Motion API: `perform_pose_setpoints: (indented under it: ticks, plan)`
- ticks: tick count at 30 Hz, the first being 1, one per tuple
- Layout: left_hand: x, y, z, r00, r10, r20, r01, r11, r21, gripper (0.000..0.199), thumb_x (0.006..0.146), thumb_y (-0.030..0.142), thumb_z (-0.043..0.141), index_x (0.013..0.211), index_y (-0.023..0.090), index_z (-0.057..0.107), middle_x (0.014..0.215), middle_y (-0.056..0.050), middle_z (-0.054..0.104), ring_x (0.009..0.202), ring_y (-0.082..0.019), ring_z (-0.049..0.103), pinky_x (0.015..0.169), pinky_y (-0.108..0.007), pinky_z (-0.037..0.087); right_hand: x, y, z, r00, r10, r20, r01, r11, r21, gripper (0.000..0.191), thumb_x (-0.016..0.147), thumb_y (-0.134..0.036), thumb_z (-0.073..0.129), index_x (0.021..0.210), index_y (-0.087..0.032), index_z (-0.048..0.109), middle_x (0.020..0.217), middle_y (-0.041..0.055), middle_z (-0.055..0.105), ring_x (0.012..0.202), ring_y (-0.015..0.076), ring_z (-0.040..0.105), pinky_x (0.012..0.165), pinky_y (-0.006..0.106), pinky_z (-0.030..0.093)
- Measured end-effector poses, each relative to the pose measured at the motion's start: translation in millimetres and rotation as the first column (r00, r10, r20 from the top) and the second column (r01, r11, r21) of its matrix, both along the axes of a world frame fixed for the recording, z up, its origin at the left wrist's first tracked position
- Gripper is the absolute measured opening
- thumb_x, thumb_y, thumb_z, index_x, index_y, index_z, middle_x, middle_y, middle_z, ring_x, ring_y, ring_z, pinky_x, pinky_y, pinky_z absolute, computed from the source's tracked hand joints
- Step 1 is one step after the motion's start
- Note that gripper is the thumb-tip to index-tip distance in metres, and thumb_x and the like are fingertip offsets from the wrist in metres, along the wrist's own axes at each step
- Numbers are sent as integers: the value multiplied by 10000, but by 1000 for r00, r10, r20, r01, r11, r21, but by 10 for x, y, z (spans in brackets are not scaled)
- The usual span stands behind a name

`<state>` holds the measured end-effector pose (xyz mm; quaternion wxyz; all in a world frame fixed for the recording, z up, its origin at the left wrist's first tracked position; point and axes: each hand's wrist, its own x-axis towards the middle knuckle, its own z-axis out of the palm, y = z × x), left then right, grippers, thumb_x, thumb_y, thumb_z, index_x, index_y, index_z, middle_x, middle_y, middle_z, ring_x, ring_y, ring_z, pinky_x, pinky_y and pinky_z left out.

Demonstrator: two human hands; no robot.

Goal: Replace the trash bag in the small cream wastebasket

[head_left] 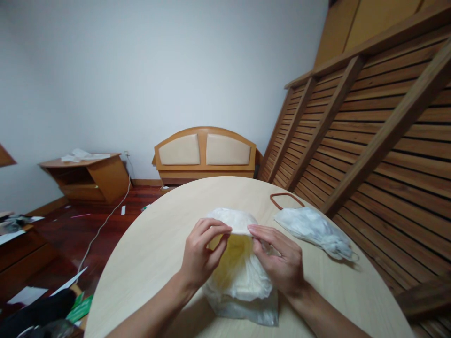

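Observation:
A white plastic bag [250,279] with something yellow showing inside stands on the round pale table [151,263], in front of me. My left hand [206,249] pinches the left part of the bag's upper edge between thumb and fingers. On the right side of that same edge, my right hand [278,256] has its fingers closed on the white plastic. The edge is stretched between the two hands. What the yellow thing is cannot be made out.
At the table's right lie a knotted whitish bag [317,230] and a brown loop-shaped handle [286,194]. Wooden slatted panels [352,122] lean along the right. Beyond are a headboard [204,152] and a low cabinet [88,180]; papers litter the left floor.

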<state>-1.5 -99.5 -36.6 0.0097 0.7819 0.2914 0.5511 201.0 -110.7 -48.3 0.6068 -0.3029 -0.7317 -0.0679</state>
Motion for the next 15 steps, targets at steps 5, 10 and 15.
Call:
perform_pose_setpoints:
  ticks: [5,10,15]
  plan:
    - [-11,-28,4,1000,16,21,-16,1000,-13,189,884,86,618,1004,220,674,964,-57,709,919,-198,662,815,-343,556,21,12,5,1000,-6,4,5,1000,2,341,852,-46,623,1087,-258,748,991,27,804,885,205,776,819,368,659]
    - [8,-47,11,997,-26,-70,28,999,38,292,906,119,657,1162,257,679,1061,-68,708,982,-200,659,851,-351,559,-4,-33,57,996,29,88,-35,998,60,372,830,-16,632,1111,-236,737,989,31,804,918,204,772,829,353,656]
    - [69,6,-66,985,-168,-50,169,986,17,170,943,124,628,1080,217,671,927,-47,704,878,-165,660,794,-306,570,-38,-44,66,985,87,152,-97,994,56,405,829,6,604,1139,-230,712,1013,38,795,956,197,757,842,357,651]
